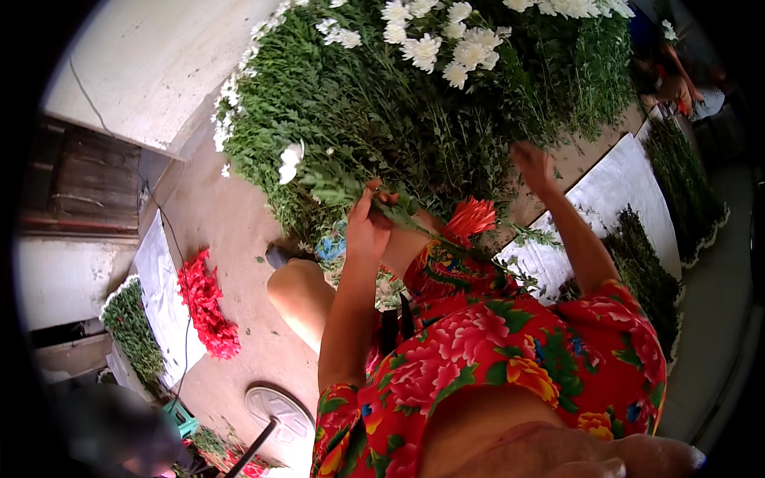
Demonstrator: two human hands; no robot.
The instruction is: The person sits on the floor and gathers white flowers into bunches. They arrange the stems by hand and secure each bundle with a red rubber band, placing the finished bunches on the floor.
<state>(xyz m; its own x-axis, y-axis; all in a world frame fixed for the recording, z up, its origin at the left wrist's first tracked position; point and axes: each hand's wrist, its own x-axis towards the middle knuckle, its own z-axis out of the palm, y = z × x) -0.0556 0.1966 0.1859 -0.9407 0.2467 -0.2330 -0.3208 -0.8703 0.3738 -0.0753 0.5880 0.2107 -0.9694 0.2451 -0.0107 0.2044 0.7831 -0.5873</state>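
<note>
My left hand (369,227) is closed around the leafy stem of a cut chrysanthemum (340,184). Its white flower head (291,162) points to the upper left, and the stem slants down across my lap. Raised to the right, my right hand (534,169) is blurred; whether its fingers hold anything I cannot tell. A bundle of orange-red strips (472,216) sits by my thigh, below and left of that hand. Before me lies a large heap of white chrysanthemums (406,125), green stems towards me, blooms mostly along the far and left edges.
Bright red strips (208,305) lie on the floor to the left, beside a white sheet (170,299). A round stand base (280,412) with a pole is at lower left. Flower bundles rest around another white sheet (633,185) at right. One person (678,89) is at upper right.
</note>
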